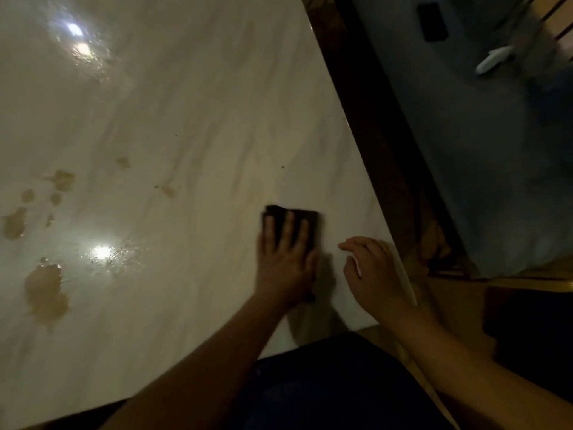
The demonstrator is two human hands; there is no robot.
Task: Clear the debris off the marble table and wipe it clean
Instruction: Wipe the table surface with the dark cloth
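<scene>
The white marble table (173,125) fills most of the head view. My left hand (286,259) lies flat on a dark folded cloth (310,220) near the table's right edge, its straight fingers pressing the cloth onto the marble. Just to the right, my right hand (373,271) rests on the table edge with loosely curved fingers over a white sheet or strip (404,277); whether it grips that strip I cannot tell. Brown liquid stains (46,290) spread over the left side of the marble, with smaller ones (63,180) above them. Two tiny dark specks (282,166) lie mid-table.
A dark wooden frame (393,144) borders the table on the right. Beyond it is a blue-grey seat (483,144) with a black rectangular object (432,21) and a white object (493,58). A dark stool or box (527,324) stands at lower right.
</scene>
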